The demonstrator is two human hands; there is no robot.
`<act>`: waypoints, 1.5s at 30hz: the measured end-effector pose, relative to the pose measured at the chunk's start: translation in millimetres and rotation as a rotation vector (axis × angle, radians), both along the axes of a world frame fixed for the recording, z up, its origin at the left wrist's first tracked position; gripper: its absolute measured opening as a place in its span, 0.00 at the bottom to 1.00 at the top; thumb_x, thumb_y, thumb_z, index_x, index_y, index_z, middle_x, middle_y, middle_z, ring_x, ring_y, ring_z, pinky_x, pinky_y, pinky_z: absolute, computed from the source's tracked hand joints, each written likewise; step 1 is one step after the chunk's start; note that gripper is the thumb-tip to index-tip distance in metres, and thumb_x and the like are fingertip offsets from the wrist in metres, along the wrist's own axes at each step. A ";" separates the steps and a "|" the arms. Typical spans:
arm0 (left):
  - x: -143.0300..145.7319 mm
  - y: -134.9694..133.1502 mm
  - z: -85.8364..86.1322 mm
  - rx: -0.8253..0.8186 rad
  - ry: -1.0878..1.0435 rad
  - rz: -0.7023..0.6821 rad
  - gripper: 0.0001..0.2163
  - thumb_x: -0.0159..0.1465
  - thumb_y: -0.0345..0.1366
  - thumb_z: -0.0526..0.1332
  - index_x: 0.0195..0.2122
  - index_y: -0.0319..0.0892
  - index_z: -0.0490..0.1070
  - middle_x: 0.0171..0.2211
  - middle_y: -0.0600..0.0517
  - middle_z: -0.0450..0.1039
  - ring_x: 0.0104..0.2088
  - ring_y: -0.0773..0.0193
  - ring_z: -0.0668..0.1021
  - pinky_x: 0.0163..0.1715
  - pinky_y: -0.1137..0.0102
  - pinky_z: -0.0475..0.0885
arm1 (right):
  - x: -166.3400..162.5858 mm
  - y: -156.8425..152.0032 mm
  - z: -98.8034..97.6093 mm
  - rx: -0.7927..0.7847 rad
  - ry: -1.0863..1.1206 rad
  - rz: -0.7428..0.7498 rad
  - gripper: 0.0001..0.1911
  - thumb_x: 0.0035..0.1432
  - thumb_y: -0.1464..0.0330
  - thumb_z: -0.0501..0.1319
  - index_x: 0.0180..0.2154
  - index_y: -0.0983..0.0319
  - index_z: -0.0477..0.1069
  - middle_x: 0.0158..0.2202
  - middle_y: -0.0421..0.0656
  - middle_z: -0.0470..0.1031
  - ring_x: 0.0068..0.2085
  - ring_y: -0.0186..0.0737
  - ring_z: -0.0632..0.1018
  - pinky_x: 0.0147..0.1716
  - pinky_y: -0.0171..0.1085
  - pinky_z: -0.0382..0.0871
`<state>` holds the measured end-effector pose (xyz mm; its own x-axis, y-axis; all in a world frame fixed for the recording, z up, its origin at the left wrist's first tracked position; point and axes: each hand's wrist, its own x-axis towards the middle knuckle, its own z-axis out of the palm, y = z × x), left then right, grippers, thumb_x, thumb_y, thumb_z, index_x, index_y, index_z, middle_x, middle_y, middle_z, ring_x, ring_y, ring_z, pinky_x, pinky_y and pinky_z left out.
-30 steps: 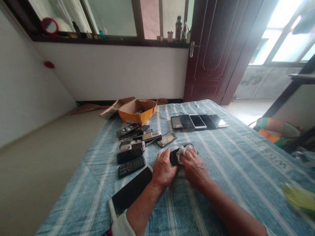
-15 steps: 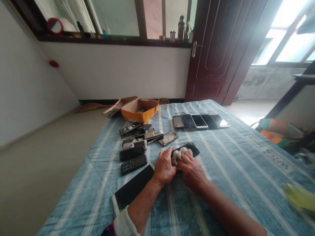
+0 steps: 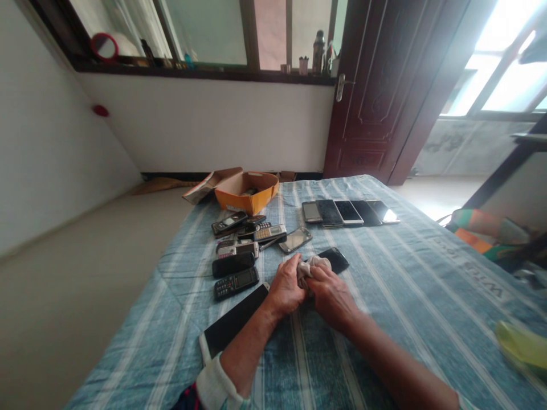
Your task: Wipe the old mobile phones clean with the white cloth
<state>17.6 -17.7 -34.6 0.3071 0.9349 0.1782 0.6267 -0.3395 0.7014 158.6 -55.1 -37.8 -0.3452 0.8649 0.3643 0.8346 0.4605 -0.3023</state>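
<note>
A black smartphone [image 3: 337, 259] lies tilted on the blue striped cloth, its near-left end gripped by my left hand [image 3: 287, 287]. Bunched in my right hand [image 3: 332, 295] is a whitish cloth [image 3: 314, 267], pressed onto the phone's screen beside my left fingers. The cloth and both hands hide much of the phone. Under my left forearm lies a white tablet with a dark screen [image 3: 233, 323]. Left of my hands are a black keypad phone [image 3: 236, 283], a plain black phone [image 3: 233, 264] and a heap of older phones [image 3: 269, 232]. A silver-framed phone [image 3: 296, 240] rests just beyond my hands.
Several smartphones stand in a row, among them a white-edged one [image 3: 348, 212]. An open orange box [image 3: 248, 202] sits at the far left edge of the striped cloth [image 3: 405, 319]. Something yellow [image 3: 521, 344] lies at the right. A dark red door [image 3: 376, 91] rises behind.
My right hand and the cloth have shifted slightly left along the phone, toward my left hand. The left hand keeps its grip. The whole view has moved a little.
</note>
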 end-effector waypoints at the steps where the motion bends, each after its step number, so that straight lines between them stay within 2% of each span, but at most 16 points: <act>1: -0.3 0.0 1.0 -0.009 0.003 0.000 0.36 0.44 0.27 0.64 0.57 0.40 0.61 0.50 0.44 0.71 0.53 0.48 0.71 0.54 0.55 0.67 | -3.1 4.0 0.9 -0.005 -0.012 -0.011 0.10 0.58 0.78 0.56 0.31 0.62 0.74 0.37 0.46 0.72 0.43 0.43 0.69 0.43 0.38 0.64; 5: -1.0 -0.8 4.6 -0.028 0.020 0.005 0.37 0.44 0.27 0.65 0.58 0.36 0.59 0.52 0.40 0.69 0.54 0.47 0.70 0.55 0.54 0.66 | -8.3 14.9 4.9 -0.031 -0.052 -0.062 0.09 0.59 0.76 0.56 0.32 0.62 0.74 0.37 0.46 0.72 0.43 0.43 0.69 0.42 0.38 0.64; 11: -0.8 -1.3 3.8 -0.012 0.007 0.007 0.36 0.44 0.28 0.65 0.57 0.41 0.60 0.50 0.44 0.71 0.52 0.48 0.72 0.53 0.55 0.67 | -1.8 3.4 13.5 -0.094 -0.014 -0.004 0.10 0.55 0.78 0.56 0.31 0.62 0.74 0.37 0.45 0.72 0.43 0.42 0.69 0.42 0.37 0.64; 15: -0.7 -0.2 1.4 0.018 0.014 0.018 0.35 0.45 0.28 0.65 0.57 0.40 0.62 0.51 0.43 0.71 0.52 0.48 0.72 0.53 0.55 0.67 | 4.8 2.0 17.0 -0.130 0.036 0.027 0.08 0.53 0.75 0.57 0.33 0.62 0.75 0.46 0.47 0.71 0.47 0.43 0.69 0.48 0.39 0.63; 17: -0.8 0.2 1.0 0.021 0.023 0.025 0.35 0.45 0.27 0.65 0.57 0.40 0.62 0.51 0.43 0.71 0.52 0.48 0.72 0.53 0.55 0.68 | 6.5 5.7 15.3 -0.122 0.043 0.034 0.08 0.54 0.74 0.58 0.34 0.62 0.75 0.53 0.47 0.68 0.51 0.44 0.68 0.50 0.40 0.62; 19: -0.7 0.3 1.1 0.017 0.032 0.028 0.36 0.43 0.27 0.65 0.57 0.40 0.62 0.50 0.44 0.72 0.51 0.47 0.73 0.52 0.56 0.69 | 6.4 10.5 11.0 -0.094 0.043 0.049 0.07 0.55 0.74 0.58 0.33 0.62 0.75 0.55 0.46 0.66 0.52 0.44 0.67 0.50 0.40 0.61; 21: -0.6 0.3 1.3 0.014 0.041 0.024 0.37 0.43 0.27 0.66 0.57 0.39 0.62 0.49 0.43 0.73 0.50 0.47 0.73 0.51 0.56 0.69 | 4.6 15.6 5.6 -0.053 0.047 0.055 0.08 0.56 0.75 0.57 0.32 0.61 0.75 0.51 0.46 0.70 0.52 0.44 0.67 0.49 0.40 0.62; 24: 0.1 0.2 1.1 0.021 0.057 0.019 0.37 0.44 0.28 0.66 0.58 0.37 0.61 0.48 0.42 0.72 0.51 0.46 0.72 0.50 0.55 0.69 | 0.8 21.8 -0.8 0.000 0.033 0.036 0.09 0.58 0.76 0.56 0.30 0.62 0.74 0.40 0.45 0.74 0.46 0.42 0.70 0.45 0.39 0.63; 27: 1.4 -0.4 0.9 0.030 0.080 0.025 0.35 0.46 0.29 0.65 0.58 0.35 0.60 0.49 0.40 0.72 0.52 0.46 0.71 0.51 0.56 0.69 | -0.6 25.7 -2.6 0.020 -0.014 -0.002 0.10 0.59 0.76 0.56 0.29 0.62 0.73 0.35 0.45 0.73 0.41 0.42 0.70 0.40 0.38 0.63; 30: 2.9 -2.1 1.9 0.024 0.092 0.032 0.35 0.47 0.30 0.66 0.58 0.35 0.60 0.49 0.40 0.71 0.52 0.47 0.71 0.52 0.56 0.68 | 3.0 27.4 -1.5 0.037 -0.038 -0.054 0.10 0.60 0.75 0.56 0.30 0.62 0.74 0.34 0.45 0.72 0.40 0.41 0.70 0.39 0.36 0.62; 36: 5.9 -5.6 5.2 0.047 0.117 0.061 0.31 0.50 0.31 0.66 0.57 0.38 0.62 0.49 0.43 0.72 0.51 0.49 0.72 0.52 0.57 0.67 | 27.0 26.2 -1.0 0.055 -0.080 -0.223 0.13 0.62 0.76 0.54 0.43 0.59 0.73 0.37 0.44 0.73 0.44 0.42 0.68 0.39 0.34 0.60; 39: 8.7 -7.0 6.8 0.060 0.152 0.067 0.30 0.52 0.34 0.66 0.56 0.37 0.62 0.50 0.42 0.71 0.52 0.49 0.71 0.53 0.58 0.67 | 44.4 28.4 -1.5 0.031 -0.107 -0.357 0.16 0.61 0.78 0.52 0.46 0.60 0.72 0.39 0.44 0.73 0.44 0.42 0.69 0.38 0.34 0.60; 42: 12.0 -8.3 7.3 0.087 0.206 0.082 0.30 0.53 0.36 0.67 0.56 0.37 0.62 0.50 0.42 0.70 0.52 0.49 0.70 0.53 0.58 0.67 | 53.9 30.5 -0.6 -0.009 -0.133 -0.472 0.17 0.60 0.79 0.51 0.44 0.61 0.73 0.40 0.45 0.74 0.42 0.42 0.69 0.38 0.35 0.60; 45: 13.9 -8.8 5.9 0.131 0.253 0.089 0.30 0.53 0.36 0.68 0.56 0.36 0.62 0.49 0.42 0.71 0.51 0.49 0.70 0.53 0.58 0.67 | 47.2 25.5 2.1 -0.036 -0.201 -0.445 0.15 0.62 0.78 0.50 0.37 0.62 0.75 0.39 0.47 0.73 0.43 0.44 0.69 0.40 0.37 0.61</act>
